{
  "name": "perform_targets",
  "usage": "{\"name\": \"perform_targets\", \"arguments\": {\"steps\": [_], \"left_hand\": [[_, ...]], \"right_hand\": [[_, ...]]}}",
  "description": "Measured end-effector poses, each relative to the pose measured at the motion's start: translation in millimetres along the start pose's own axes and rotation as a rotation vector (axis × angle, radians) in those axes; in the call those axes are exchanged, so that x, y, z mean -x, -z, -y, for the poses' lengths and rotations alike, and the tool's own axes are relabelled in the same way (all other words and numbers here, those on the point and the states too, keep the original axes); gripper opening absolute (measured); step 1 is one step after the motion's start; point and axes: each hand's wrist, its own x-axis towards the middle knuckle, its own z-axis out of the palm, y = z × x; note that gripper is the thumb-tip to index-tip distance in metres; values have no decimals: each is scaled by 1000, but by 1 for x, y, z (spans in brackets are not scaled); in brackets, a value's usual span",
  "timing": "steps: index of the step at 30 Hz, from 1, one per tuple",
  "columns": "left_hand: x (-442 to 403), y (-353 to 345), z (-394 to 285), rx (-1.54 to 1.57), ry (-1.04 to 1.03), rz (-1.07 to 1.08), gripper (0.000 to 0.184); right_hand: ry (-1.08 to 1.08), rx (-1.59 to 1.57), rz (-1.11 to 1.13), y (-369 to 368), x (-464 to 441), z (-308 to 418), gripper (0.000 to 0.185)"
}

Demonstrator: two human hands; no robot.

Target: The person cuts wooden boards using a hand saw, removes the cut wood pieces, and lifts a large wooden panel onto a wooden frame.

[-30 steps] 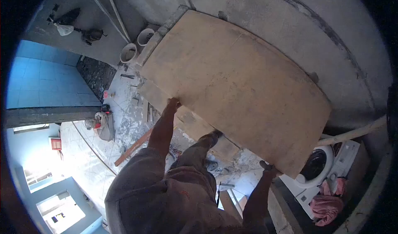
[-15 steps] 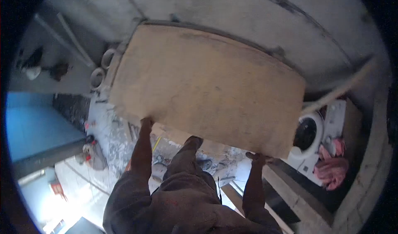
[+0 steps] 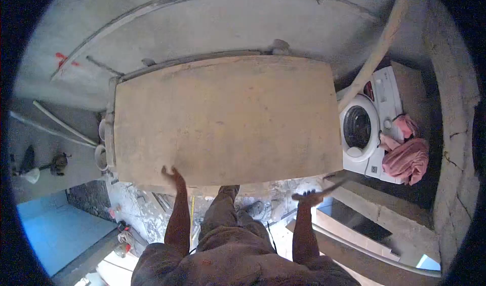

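Observation:
A large tan wooden board (image 3: 228,119), scuffed with dark marks, fills the middle of the head view. Its far edge lies along the grey wall. My left hand (image 3: 173,177) is over the board's near left edge, its fingers spread and slightly curled, with nothing in them. Off the board's near right corner, my right hand (image 3: 309,199) is apart from the edge, thumb and fingers spread. A thin dark blurred strip shows just beyond its fingers; whether they touch it I cannot tell. One of my legs (image 3: 220,210) reaches toward the board's near edge.
On the right stands a white washing machine (image 3: 374,159) with a pink cloth (image 3: 407,159) on it. A wooden pole (image 3: 377,50) leans beside it. Concrete ledges (image 3: 379,205) run at lower right. A yellow tape measure (image 3: 192,215) and rubble cover the floor near my legs.
Both hands have let go of the board's near edge. The left is now over the surface, the right away from the corner. In view, the board sits further left and more level.

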Motion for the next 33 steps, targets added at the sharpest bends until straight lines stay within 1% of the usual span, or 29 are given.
{"name": "perform_targets", "arguments": {"steps": [1, 3, 4, 5, 6, 7, 8, 9, 10, 11, 12, 13, 14, 15, 16, 17, 18, 19, 20, 21, 22, 24, 25, 26, 27, 28, 30, 31, 33], "left_hand": [[6, -11, -47, 154, -86, 159, 40], [7, -42, -119, 226, -163, 416, 34], [9, -75, -141, 337, -201, 484, 30], [4, -87, -199, 316, -251, 576, 29], [2, -115, -235, 365, -348, 605, 28], [1, -142, -269, 354, -467, 632, 27], [0, -180, -292, 445, -551, 644, 27], [-1, -204, -327, 414, -602, 686, 27], [-1, -237, -348, 363, -767, 645, 29], [-4, -259, -376, 423, -875, 661, 34], [-2, -299, -388, 380, -898, 617, 37], [0, -334, -397, 337, -922, 574, 39], [-2, -342, -418, 200, -862, 697, 42], [-5, -347, -437, 63, -796, 816, 45], [-4, -367, -439, 60, -794, 828, 45], [-3, -389, -438, -10, -856, 726, 45], [-2, -403, -434, -82, -915, 622, 45], [-1, -410, -431, -85, -916, 632, 45], [0, -416, -428, -138, -1041, 568, 44], [2, -424, -427, -189, -1163, 500, 43], [5, -430, -428, -188, -1162, 508, 43], [7, -441, -433, -263, -968, 620, 39], [5, -431, -443, -270, -964, 628, 39], [2, -406, -456, -266, -909, 694, 38], [2, -390, -459, -263, -851, 762, 37], [3, -392, -451, -267, -850, 763, 37], [9, -405, -431, -191, -1327, 154, 34], [9, -406, -435, -194, -1326, 154, 34], [8, -401, -451, -209, -907, 619, 34]], "right_hand": [[-6, 23, -197, 10, 4, 4, 53], [190, 316, -136, 32, 32, 34, 39], [301, 447, -58, 34, 59, 57, 38], [300, 426, 29, 69, 60, 56, 37], [296, 404, 115, 102, 61, 56, 36], [238, 320, 158, 125, 54, 49, 35], [178, 237, 195, 149, 46, 41, 34], [227, 372, 282, 144, 49, 39, 36], [277, 506, 373, 138, 53, 35, 37], [325, 640, 462, 124, 63, 33, 39], [368, 777, 551, 109, 78, 34, 42], [347, 842, 566, 77, 94, 37, 45], [328, 908, 582, 45, 109, 41, 49], [306, 819, 631, -12, 118, 53, 54], [279, 729, 679, -68, 127, 65, 59], [307, 546, 829, -111, 129, 76, 66], [255, 601, 809, -145, 131, 83, 71], [202, 653, 785, -171, 129, 85, 76], [198, 657, 778, -189, 120, 79, 76], [271, 730, 834, -204, 110, 72, 68], [344, 805, 890, -216, 100, 65, 61], [345, 835, 900, -233, 77, 47, 58], [347, 858, 916, -242, 69, 40, 54], [334, 866, 921, -254, 66, 38, 54], [411, 921, 938, -267, 65, 40, 52], [454, 942, 947, -279, 61, 39, 51], [503, 980, 985, -296, 55, 37, 48], [505, 990, 1002, -300, 53, 37, 48], [515, 997, 1028, -309, 50, 35, 46]]}}
